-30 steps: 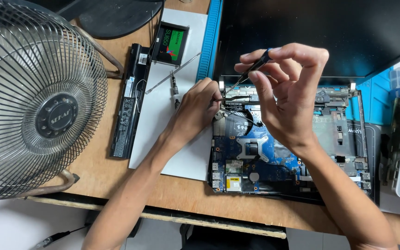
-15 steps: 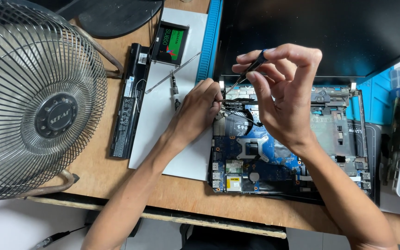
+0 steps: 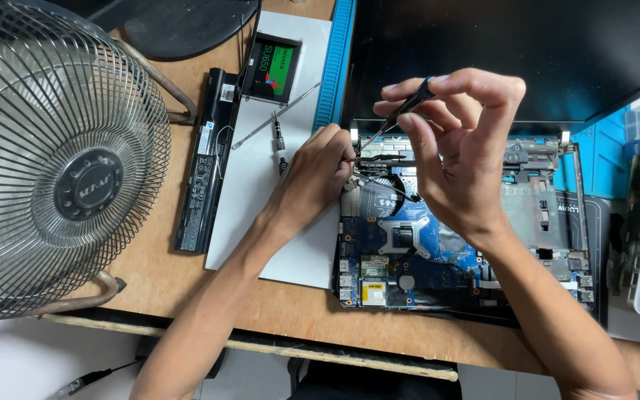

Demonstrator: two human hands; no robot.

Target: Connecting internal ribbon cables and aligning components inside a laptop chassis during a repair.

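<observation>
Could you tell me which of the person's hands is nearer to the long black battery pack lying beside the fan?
The left. The left hand rests at the opened laptop's left edge, a white sheet's width from the battery pack. The right hand, holding a screwdriver, is farther right above the board.

The right hand (image 3: 457, 159) sits a touch lower and nearer the left hand (image 3: 320, 178) than a second ago. Its screwdriver (image 3: 394, 122) leans a little flatter, tip closer to the left fingertips at the far left corner of the open laptop (image 3: 535, 215).
</observation>
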